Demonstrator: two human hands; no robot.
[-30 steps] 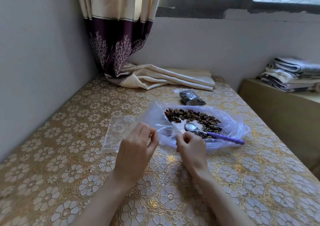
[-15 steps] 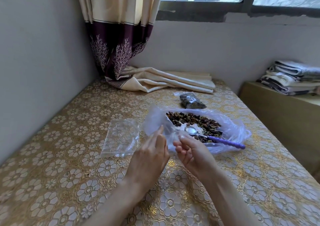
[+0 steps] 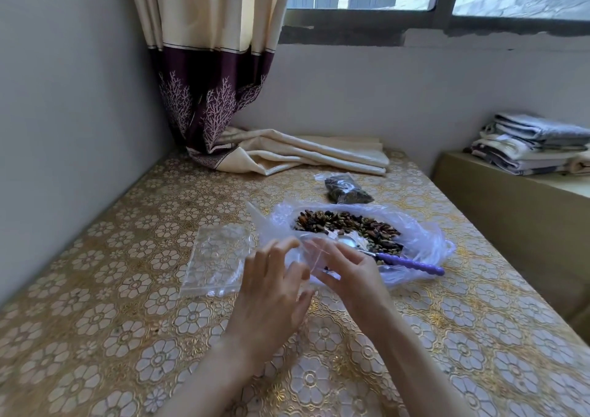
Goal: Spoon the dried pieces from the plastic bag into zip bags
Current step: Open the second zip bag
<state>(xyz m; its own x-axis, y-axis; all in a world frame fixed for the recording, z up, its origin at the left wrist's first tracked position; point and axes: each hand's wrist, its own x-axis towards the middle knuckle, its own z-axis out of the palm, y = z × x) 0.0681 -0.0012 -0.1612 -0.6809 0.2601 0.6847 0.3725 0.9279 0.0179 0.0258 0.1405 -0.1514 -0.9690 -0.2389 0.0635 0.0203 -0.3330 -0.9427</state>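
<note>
While my left hand (image 3: 271,292) and right hand (image 3: 346,274) pinch one clear zip bag (image 3: 314,257) between them at mid-frame, the plastic bag (image 3: 421,241) of dried pieces (image 3: 348,225) lies just behind — purple-handled spoon (image 3: 408,261) resting inside, empty zip bags (image 3: 217,257) at left.

We count two hands (image 3: 271,292) (image 3: 348,276), one spoon (image 3: 399,258), and one big plastic bag (image 3: 421,241) of dried pieces (image 3: 348,225) (too many to count). One filled zip bag (image 3: 346,189) lies behind it, one small clear bag (image 3: 314,258) sits between the fingers, and empty ones (image 3: 217,261) lie flat, number unclear.
</note>
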